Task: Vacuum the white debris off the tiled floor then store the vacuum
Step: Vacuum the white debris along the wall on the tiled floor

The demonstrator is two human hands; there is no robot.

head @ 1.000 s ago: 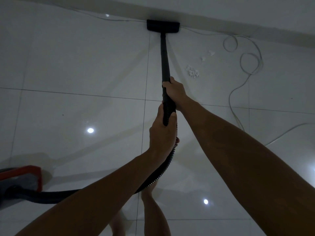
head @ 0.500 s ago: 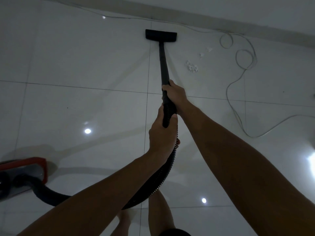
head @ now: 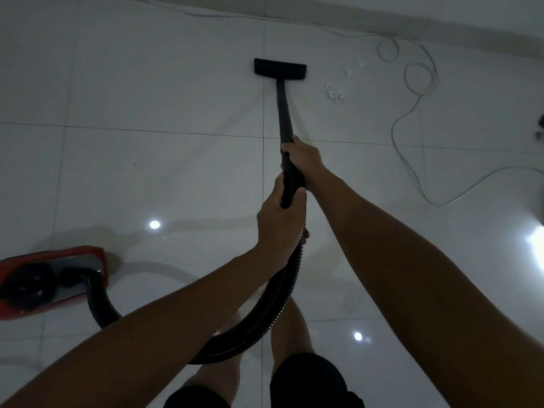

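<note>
Both arms outstretched, left hand (head: 278,223) and right hand (head: 303,160) clenched.

Thin white cable (head: 412,104) looping over the tiles, small dark objects (head: 541,125) at right edge.

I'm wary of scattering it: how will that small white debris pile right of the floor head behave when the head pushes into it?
The white debris looks like small loose bits, so probably very light. A push from the floor head may scatter rather than slide it, especially on the glossy tiled floor. Stray bits already lie apart, suggesting nothing binds it.
</note>
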